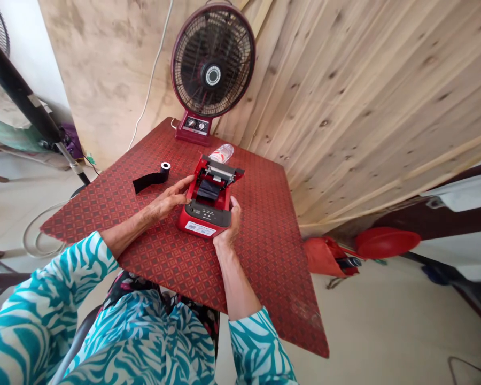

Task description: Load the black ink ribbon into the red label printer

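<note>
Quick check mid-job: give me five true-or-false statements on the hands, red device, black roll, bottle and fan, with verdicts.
1. The right hand holds the red device. True.
2. The left hand is on the black roll. False: the left hand touches the device.
3. The black roll is partly unwound. True.
4. The bottle is nearer the person than the device. False: the bottle is beyond it.
5. The fan stands on the table. True.

1. Table [260,267]: red top, diamond-patterned.
2. Fan [213,75]: upright at far end, maroon base on table.
3. Black roll [165,169]: flat strip [146,182] trailing leftward.
4. Red-and-black device [208,214]: cover raised; contact with table unconfirmed.
5. Clear bottle [224,152]: partly hidden behind device.
</note>
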`<state>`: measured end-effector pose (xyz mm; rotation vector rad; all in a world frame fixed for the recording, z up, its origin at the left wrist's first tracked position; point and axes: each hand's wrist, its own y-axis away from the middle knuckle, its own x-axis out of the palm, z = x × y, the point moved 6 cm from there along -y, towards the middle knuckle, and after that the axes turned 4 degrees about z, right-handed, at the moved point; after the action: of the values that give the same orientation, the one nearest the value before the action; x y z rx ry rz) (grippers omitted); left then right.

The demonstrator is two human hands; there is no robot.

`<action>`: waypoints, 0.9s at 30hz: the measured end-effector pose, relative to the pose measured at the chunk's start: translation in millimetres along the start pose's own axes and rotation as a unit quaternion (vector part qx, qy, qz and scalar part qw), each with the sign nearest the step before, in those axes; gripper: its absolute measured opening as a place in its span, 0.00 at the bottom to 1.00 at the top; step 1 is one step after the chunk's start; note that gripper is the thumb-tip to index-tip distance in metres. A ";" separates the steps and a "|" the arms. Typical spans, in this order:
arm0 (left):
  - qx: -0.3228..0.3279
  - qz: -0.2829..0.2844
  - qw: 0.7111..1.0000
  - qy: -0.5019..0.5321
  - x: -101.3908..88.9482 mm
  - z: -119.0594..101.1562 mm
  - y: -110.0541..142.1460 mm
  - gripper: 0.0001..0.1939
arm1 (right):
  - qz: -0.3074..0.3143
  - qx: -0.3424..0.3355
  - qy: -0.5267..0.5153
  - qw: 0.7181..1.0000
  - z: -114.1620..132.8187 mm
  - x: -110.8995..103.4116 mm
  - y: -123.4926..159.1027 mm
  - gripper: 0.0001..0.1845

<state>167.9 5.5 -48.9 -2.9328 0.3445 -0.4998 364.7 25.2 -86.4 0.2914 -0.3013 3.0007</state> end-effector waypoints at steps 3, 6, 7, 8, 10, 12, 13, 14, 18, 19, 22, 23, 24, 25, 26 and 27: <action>-0.001 -0.016 1.000 0.019 1.2 0.9 1.3 0.46 | -0.041 -0.001 -0.001 0.999 3.9 -1.8 2.9 0.27; -0.009 -0.031 0.999 0.017 2.1 2.8 3.0 0.45 | -0.048 0.011 -0.020 0.999 5.3 0.3 5.1 0.28; -0.007 -0.037 0.999 0.012 1.7 2.8 3.8 0.44 | -0.049 0.014 -0.026 0.998 5.9 0.8 5.5 0.29; -0.003 -0.041 0.999 0.007 1.2 2.6 4.5 0.43 | -0.049 0.015 -0.030 0.998 6.7 1.2 5.8 0.29; 0.003 -0.046 0.999 -0.011 -0.1 1.4 5.8 0.40 | -0.046 0.012 -0.027 0.998 9.1 2.0 6.1 0.30; 0.007 -0.055 0.997 -0.060 -2.2 -2.7 5.8 0.35 | -0.042 0.008 -0.011 0.999 11.0 2.9 6.0 0.29; 0.014 -0.066 0.993 -0.098 -3.7 -6.9 5.0 0.31 | -0.041 0.009 -0.005 0.999 11.2 3.3 5.7 0.29; 0.024 -0.078 0.987 -0.141 -4.9 -12.9 3.6 0.28 | -0.039 0.011 -0.001 0.999 10.8 3.9 5.4 0.29; 0.121 -0.092 0.929 -0.338 5.4 -52.8 -3.8 0.17 | -0.028 0.025 0.001 0.999 5.8 5.5 2.9 0.28; 0.142 -0.079 0.909 -0.385 12.4 -62.9 -4.4 0.16 | -0.023 0.029 0.002 0.999 4.4 5.7 2.2 0.28; 0.164 -0.018 0.857 -0.488 36.1 -84.1 0.4 0.17 | -0.016 0.039 0.010 0.999 1.7 5.4 -0.1 0.29; 0.163 0.015 0.846 -0.507 44.4 -87.6 3.3 0.19 | -0.016 0.040 0.013 0.999 1.1 5.1 -0.9 0.29; 0.165 0.056 0.837 -0.519 52.7 -89.4 6.2 0.20 | -0.017 0.042 0.015 0.999 0.6 4.9 -1.6 0.28; 0.167 0.100 0.827 -0.527 60.4 -89.9 8.2 0.19 | -0.017 0.041 0.015 0.999 0.1 5.0 -2.3 0.28; 0.168 0.139 0.816 -0.535 66.5 -89.3 8.6 0.18 | -0.016 0.038 0.014 0.999 -0.4 5.2 -3.1 0.27; 0.165 0.169 0.804 -0.545 70.5 -87.8 6.5 0.17 | -0.015 0.033 0.011 0.999 -1.0 5.5 -3.9 0.27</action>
<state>201.4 -27.4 53.7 -2.2309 0.5019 1.0353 359.6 29.8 -85.5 0.2670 -0.1951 2.9864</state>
